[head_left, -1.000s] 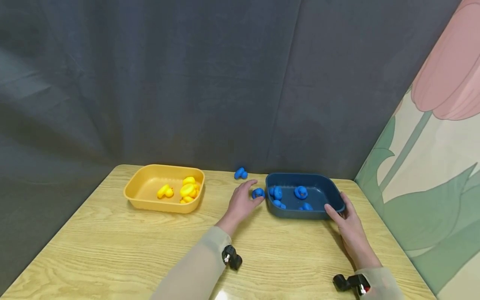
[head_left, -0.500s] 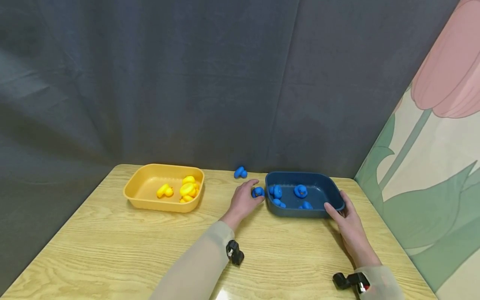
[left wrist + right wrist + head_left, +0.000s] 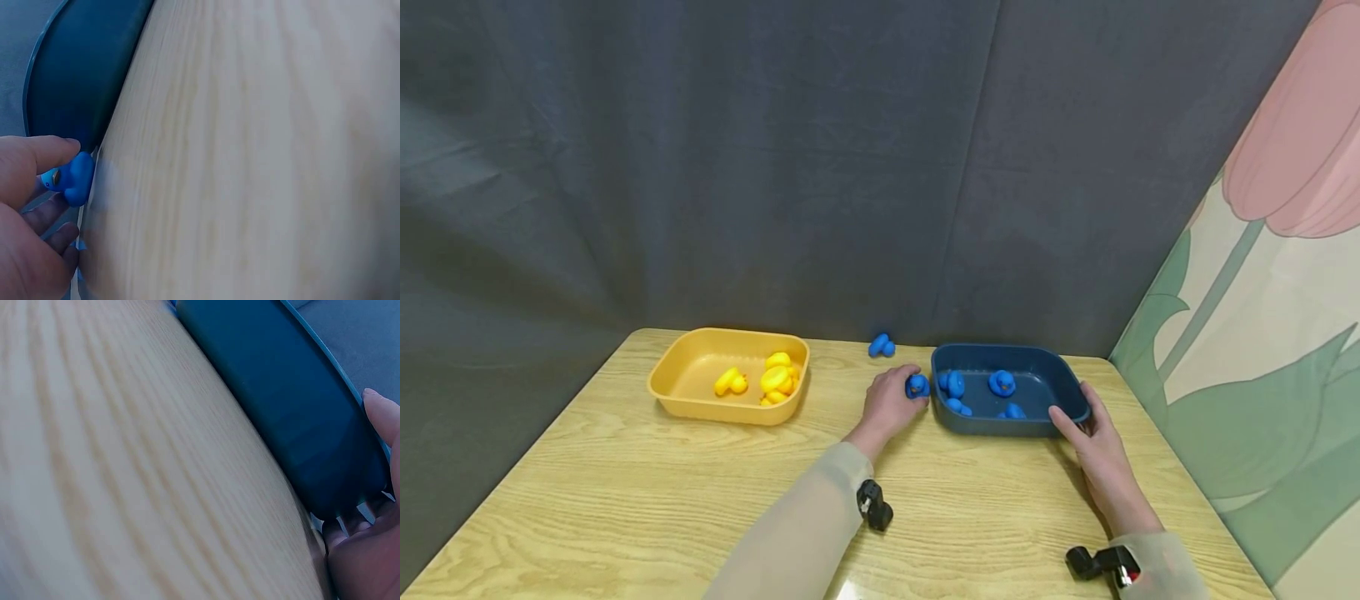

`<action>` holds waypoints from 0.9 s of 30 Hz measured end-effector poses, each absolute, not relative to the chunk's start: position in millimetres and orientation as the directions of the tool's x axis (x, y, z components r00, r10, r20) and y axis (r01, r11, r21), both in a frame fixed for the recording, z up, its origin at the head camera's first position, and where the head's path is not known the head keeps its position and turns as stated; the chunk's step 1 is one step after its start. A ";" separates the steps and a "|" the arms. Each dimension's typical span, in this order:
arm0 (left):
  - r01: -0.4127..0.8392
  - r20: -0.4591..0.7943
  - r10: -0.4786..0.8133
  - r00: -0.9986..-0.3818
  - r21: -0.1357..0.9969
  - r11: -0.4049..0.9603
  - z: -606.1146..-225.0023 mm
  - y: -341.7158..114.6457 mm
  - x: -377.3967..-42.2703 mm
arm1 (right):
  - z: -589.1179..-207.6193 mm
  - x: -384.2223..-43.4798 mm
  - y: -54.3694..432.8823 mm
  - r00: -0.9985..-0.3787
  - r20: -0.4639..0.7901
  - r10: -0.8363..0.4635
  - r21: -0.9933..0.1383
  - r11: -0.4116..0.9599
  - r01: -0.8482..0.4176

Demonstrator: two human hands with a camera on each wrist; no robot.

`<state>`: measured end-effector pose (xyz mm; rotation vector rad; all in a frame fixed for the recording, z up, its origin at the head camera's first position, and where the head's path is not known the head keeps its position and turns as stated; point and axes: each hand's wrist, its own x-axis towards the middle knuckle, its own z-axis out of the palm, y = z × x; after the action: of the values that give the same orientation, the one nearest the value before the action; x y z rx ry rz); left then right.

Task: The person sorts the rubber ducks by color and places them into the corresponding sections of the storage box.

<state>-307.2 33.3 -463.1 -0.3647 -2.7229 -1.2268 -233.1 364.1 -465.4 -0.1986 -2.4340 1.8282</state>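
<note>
Between the thumb and fingers of my left hand (image 3: pixel 889 406) is a blue rubber duck (image 3: pixel 917 387), pinched just outside the left end of the dark blue tray (image 3: pixel 992 427). In the left wrist view the duck (image 3: pixel 77 179) sits close to the tabletop, thumb on one side and fingers on the other. My right hand (image 3: pixel 1099 454) grips the tray's right front corner, its thumb at the rim and its fingers around the outer end. Several blue ducks lie inside the tray, including one duck (image 3: pixel 1002 383) near its middle.
Another blue duck (image 3: pixel 882 345) lies at the table's back edge, left of the tray. A yellow tray (image 3: pixel 700 408) holding several yellow ducks (image 3: pixel 775 379) stands farther left. Behind the table (image 3: pixel 647 500) hangs a dark curtain (image 3: pixel 775 167); a flower-patterned panel (image 3: pixel 1247 375) borders the right.
My left hand has moved slightly right and closed its fingers and thumb on the blue duck, which has turned a little. The right hand and the tray have stayed in place.
</note>
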 end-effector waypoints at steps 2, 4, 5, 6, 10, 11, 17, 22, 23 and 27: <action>0.281 0.228 0.166 -0.959 0.712 0.643 -463.4 33.3 -307.5 | -465.7 -233.2 364.4 -0.987 -0.005 0.158 -0.960 0.275 0.049; 0.290 0.241 0.166 -0.956 0.706 0.646 -463.7 33.3 -307.2 | -465.8 -233.3 364.4 -0.987 -0.004 0.159 -0.960 0.274 0.048; 0.296 0.249 0.166 -0.954 0.702 0.648 -463.9 33.2 -307.0 | -465.8 -233.3 364.5 -0.987 -0.003 0.159 -0.960 0.276 0.047; 0.298 0.251 0.166 -0.954 0.700 0.649 -464.0 33.1 -306.6 | -465.7 -233.3 364.4 -0.987 -0.003 0.159 -0.960 0.276 0.047; 0.303 0.259 0.166 -0.951 0.691 0.656 -465.1 32.7 -305.4 | -465.4 -233.1 364.3 -0.987 -0.004 0.161 -0.959 0.279 0.050; 0.303 0.258 0.167 -0.952 0.690 0.657 -465.4 32.6 -305.3 | -465.3 -233.1 364.2 -0.987 -0.005 0.162 -0.959 0.279 0.051; 0.309 0.266 0.169 -0.949 0.681 0.664 -464.7 32.9 -304.6 | -465.6 -232.9 364.0 -0.986 -0.003 0.165 -0.959 0.280 0.050; 0.304 0.261 0.166 -0.951 0.688 0.659 -465.1 33.2 -304.9 | -465.3 -232.8 364.2 -0.988 0.001 0.157 -0.957 0.287 0.045; 0.302 0.258 0.165 -0.952 0.690 0.658 -465.1 33.1 -305.0 | -465.2 -233.0 364.3 -0.988 -0.001 0.157 -0.957 0.288 0.046; 0.283 0.238 0.159 -0.958 0.707 0.648 -463.8 31.7 -303.7 | -465.1 -233.5 364.8 -0.988 -0.008 0.157 -0.956 0.287 0.053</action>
<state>-303.7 31.7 -463.8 -0.3662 -2.7091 -1.2029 -233.5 364.8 -465.1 -0.2000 -2.4490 1.8143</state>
